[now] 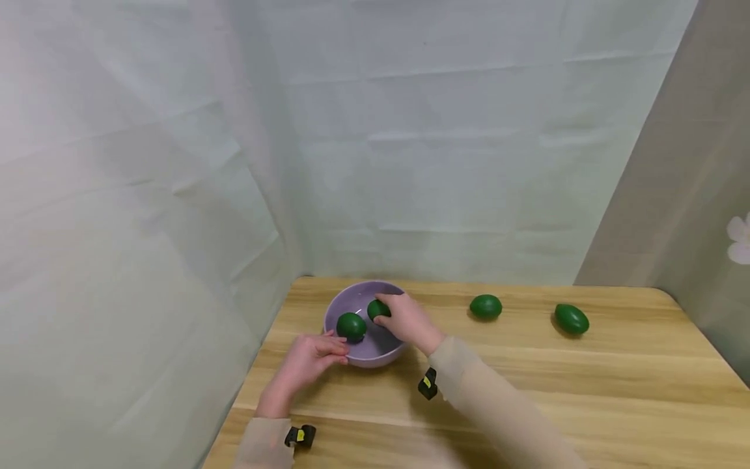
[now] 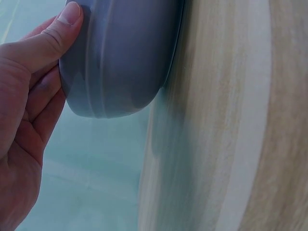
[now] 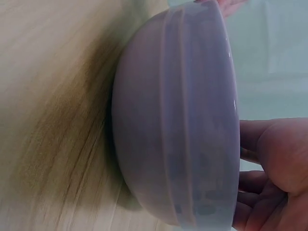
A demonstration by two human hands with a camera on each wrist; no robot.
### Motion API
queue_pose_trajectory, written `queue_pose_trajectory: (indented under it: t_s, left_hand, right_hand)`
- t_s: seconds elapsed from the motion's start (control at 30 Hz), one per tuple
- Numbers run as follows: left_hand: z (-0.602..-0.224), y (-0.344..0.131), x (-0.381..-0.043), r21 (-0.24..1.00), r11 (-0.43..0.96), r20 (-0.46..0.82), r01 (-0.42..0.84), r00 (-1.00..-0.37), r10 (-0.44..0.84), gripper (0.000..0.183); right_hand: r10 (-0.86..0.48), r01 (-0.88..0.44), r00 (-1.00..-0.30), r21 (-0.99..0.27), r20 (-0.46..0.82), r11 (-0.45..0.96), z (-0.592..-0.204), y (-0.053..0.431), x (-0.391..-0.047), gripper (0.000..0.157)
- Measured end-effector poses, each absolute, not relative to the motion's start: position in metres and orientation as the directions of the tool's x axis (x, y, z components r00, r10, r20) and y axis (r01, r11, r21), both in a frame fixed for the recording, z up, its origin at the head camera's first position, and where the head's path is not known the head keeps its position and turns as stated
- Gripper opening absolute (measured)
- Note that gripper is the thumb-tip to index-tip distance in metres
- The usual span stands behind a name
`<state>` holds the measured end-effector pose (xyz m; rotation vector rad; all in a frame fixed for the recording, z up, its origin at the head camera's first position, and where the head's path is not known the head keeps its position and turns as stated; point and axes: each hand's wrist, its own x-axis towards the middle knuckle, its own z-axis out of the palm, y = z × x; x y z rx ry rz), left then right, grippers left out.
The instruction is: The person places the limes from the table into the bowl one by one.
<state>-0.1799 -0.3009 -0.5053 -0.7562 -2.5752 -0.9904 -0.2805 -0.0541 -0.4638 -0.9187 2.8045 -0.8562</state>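
A light purple bowl (image 1: 372, 352) stands near the table's far left corner. My left hand (image 1: 308, 359) pinches its near-left rim, with the thumb (image 2: 71, 13) against the outer wall in the left wrist view. Inside the bowl, my right hand (image 1: 408, 318) holds a smooth dark green oval fruit (image 1: 376, 310), avocado- or lime-like, between thumb and fingers. Another such green fruit (image 1: 351, 326) lies in the bowl, close to the left fingertips. In the right wrist view, the bowl's wall (image 3: 178, 115) hides the held fruit and the ends of the right fingers.
Two more green fruits lie on the wooden table (image 1: 527, 391) right of the bowl: one fruit (image 1: 486, 307) near the back edge, the other fruit (image 1: 571, 319) farther right. Pale cloth (image 1: 422, 163) hangs behind the table and along its left side.
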Motion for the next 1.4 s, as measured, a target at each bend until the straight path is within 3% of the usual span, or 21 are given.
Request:
queue_pose_trajectory:
  t_s: [0.57,1.4]
  left_hand:
    - [-0.507,-0.308,-0.179,0.573,0.626,0.421,0.529,-0.845,0.329,0.018]
    - [-0.508,-0.304,-0.184,0.572,0.608,0.439,0.55,-0.832,0.34,0.017]
  right_hand:
    - [-0.582,-0.541,-0.811,-0.445,0.052,0.714,-0.463,-0.075,-0.29,0.049]
    - [-0.526,-0.468,-0.85,-0.458,0.0,0.756,-0.471,-0.088,-0.292,0.049]
